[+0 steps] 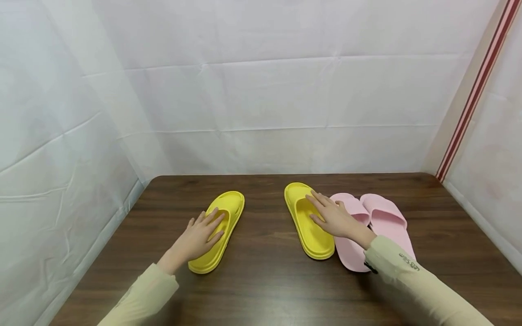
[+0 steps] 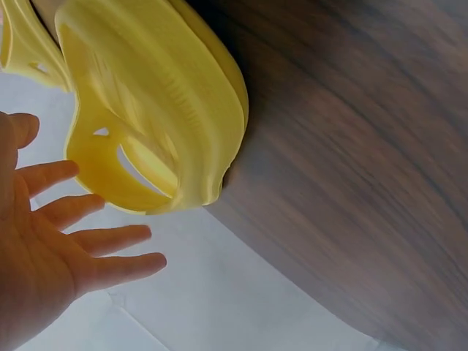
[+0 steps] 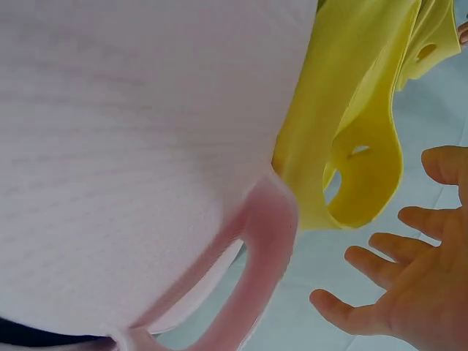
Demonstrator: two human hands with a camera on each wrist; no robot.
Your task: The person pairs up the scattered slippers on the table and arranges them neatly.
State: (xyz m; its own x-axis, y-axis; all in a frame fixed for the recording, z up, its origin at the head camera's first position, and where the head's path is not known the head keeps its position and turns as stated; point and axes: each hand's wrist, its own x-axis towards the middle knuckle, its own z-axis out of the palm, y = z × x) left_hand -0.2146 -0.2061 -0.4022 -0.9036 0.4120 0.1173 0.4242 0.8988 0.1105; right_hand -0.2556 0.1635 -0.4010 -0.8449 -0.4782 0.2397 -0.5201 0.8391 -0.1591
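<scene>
Two yellow slippers lie apart on the brown table, toes toward the far edge. Over the left yellow slipper (image 1: 212,258) is my left hand (image 1: 193,240), fingers spread; the left wrist view shows a gap between the fingertips and that slipper (image 2: 175,95). My right hand (image 1: 336,217) hovers with extended fingers above the right yellow slipper (image 1: 314,235) and the edge of the neighbouring pink one. In the right wrist view nothing lies in the right hand (image 3: 424,285). Two pink slippers sit side by side, the inner one (image 1: 348,253) beside the right yellow slipper and the outer one (image 1: 387,222) farther right.
The dark wood-grain table (image 1: 261,290) extends between the yellow slippers and toward me. White sheeting (image 1: 261,99) hangs behind the table and along both sides. A red-striped band (image 1: 477,90) runs down the right corner.
</scene>
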